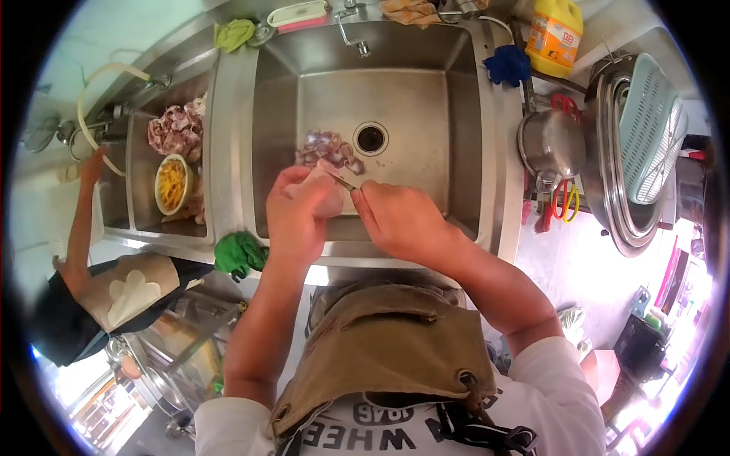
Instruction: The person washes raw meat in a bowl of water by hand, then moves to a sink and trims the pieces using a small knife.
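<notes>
My left hand (298, 207) is closed around a pale, pinkish piece of raw meat (328, 199) over the near edge of the sink (411, 99). In my right hand (399, 216) is a small knife (344, 184), its thin metal blade pointing left and touching the meat. Most of its handle is hidden by my fingers. Just beyond my hands, several dark red pieces of raw meat (331, 147) lie on the sink floor, left of the drain (370, 138).
At the left, a second basin holds raw meat (176, 131) and a bowl of yellow strips (173, 185). A person's arm (82, 220) reaches there. A green cloth (240, 254) lies on the rim. Rightward are a pot (553, 143), a yellow bottle (554, 38) and a blue basket (648, 129).
</notes>
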Tool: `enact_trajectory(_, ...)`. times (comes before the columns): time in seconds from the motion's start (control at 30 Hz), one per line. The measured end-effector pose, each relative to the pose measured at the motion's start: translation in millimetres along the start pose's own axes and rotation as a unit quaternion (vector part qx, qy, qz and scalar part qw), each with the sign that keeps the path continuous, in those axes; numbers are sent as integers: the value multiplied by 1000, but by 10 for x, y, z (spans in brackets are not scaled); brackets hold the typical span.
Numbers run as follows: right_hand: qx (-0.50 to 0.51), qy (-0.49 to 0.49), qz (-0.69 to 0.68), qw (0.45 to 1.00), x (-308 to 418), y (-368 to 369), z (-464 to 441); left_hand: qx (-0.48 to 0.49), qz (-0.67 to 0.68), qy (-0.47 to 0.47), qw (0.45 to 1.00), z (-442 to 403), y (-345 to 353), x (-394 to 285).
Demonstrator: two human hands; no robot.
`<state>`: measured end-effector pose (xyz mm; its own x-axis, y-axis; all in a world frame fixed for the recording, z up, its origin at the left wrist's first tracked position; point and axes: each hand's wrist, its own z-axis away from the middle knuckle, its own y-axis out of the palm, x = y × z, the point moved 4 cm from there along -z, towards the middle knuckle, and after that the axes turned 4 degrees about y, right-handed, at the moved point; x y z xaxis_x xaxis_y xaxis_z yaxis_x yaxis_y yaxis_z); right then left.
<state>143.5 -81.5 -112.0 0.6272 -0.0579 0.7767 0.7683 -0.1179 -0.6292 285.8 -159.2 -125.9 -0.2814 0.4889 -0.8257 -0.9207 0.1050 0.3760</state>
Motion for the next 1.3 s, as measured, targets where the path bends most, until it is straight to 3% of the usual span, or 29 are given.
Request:
enact_trajectory(0.37, 16, -11, 4, 1000, -8, 21, -2, -9, -17, 5, 1000, 0, 32, -24)
enact_trajectory(0.47, 4, -52, -4, 999, -4, 8, -20, -14, -20, 1, 1000, -11, -19, -3)
enact_trajectory(0.97, 45, 1, -95, 994, -121, 53, -53, -29, -66, -11, 997, -4, 1, -13)
enact_trajectory(1.3, 41, 5, -27, 999, -71, -52, -80, -29, -58, -9, 998, -28, 38, -20)
